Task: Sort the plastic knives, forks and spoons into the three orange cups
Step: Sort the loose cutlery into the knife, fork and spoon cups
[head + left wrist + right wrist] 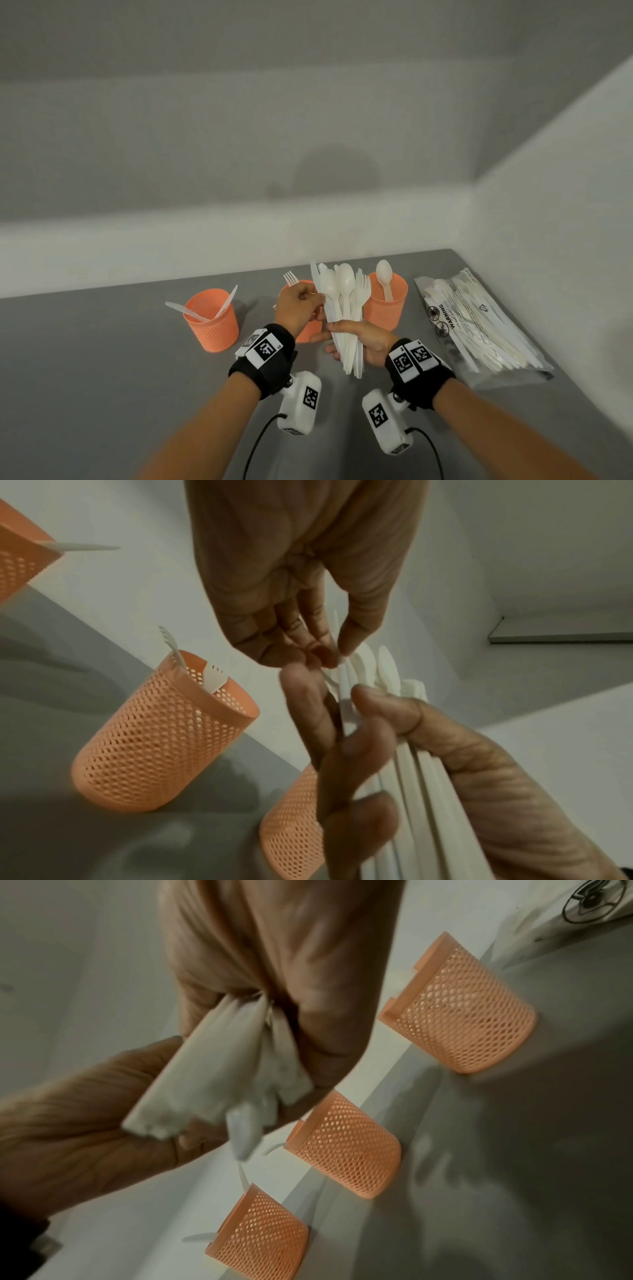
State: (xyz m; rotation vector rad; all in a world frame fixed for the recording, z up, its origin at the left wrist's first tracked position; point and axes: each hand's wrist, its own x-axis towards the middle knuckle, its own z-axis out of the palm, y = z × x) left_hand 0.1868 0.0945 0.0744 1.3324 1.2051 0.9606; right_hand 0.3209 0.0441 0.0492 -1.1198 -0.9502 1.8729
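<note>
Right hand [368,342] nearest, fingers wrapped round bundle of white cutlery [346,308], upright above tabletop [102,359] middle. Left hand [298,306] pinches one piece at bundle's top, probably knife; blur hides which. Three orange cups [211,320] in row toward far edge. Bag of cutlery [479,325] at right edge.

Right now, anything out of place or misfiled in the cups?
Nothing stands out. Left cup holds two knives, middle cup forks, right cup one spoon; all upright. Right hand grips the mixed bundle; left hand pinches one piece. The cutlery bag lies flat.
</note>
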